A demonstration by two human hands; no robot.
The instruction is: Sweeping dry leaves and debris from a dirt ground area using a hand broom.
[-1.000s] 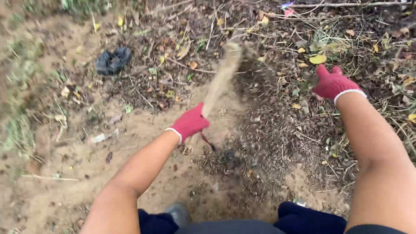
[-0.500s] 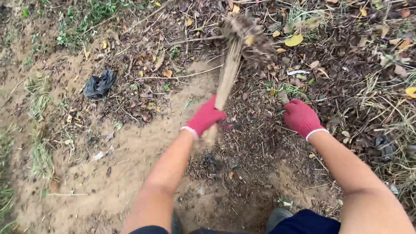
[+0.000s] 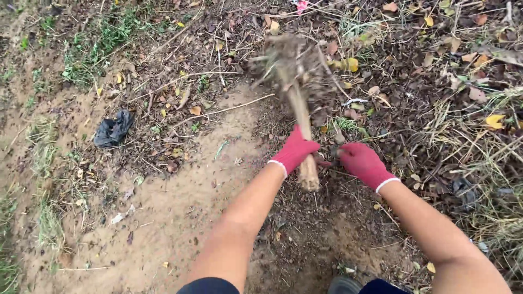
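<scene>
My left hand (image 3: 295,151), in a red glove, grips the wooden handle of a stick broom (image 3: 296,92) near its lower end. The blurred twig head of the broom points away from me over dark leaf litter. My right hand (image 3: 362,163), also in a red glove, rests on the ground just right of the handle's base, its fingers curled among twigs and soil. I cannot tell whether it holds anything.
Bare sandy soil (image 3: 174,207) spreads to the left. A crumpled black plastic bag (image 3: 113,129) lies at the left. Dry leaves, twigs and dead grass (image 3: 463,109) cover the right side. Green grass tufts (image 3: 92,43) grow at the upper left. A shoe tip (image 3: 343,285) shows below.
The broom head has swung from tilted right to leaning left over the litter. My right hand has come in from the far right to just beside the handle's base.
</scene>
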